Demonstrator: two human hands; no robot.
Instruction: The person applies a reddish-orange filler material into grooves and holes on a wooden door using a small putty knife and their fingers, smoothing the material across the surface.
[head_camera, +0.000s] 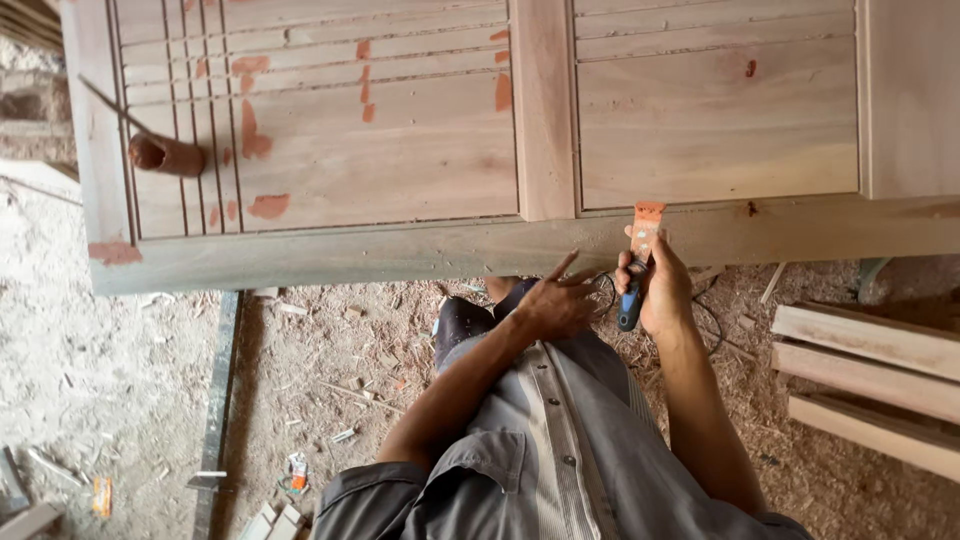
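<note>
Work in hand: spreading reddish filler on a wooden door (400, 150) lying flat.
Right hand (662, 290): clenched around a blue-handled putty knife (640, 262), its smeared blade on the door's near edge.
Left hand (556, 300): released, fingers spread, just below that edge beside the knife.
Done: filler patches dot the left panel and near-left corner.
Left: the right panel shows only two small spots.
Filler pot (165, 154): near the door's left edge.
</note>
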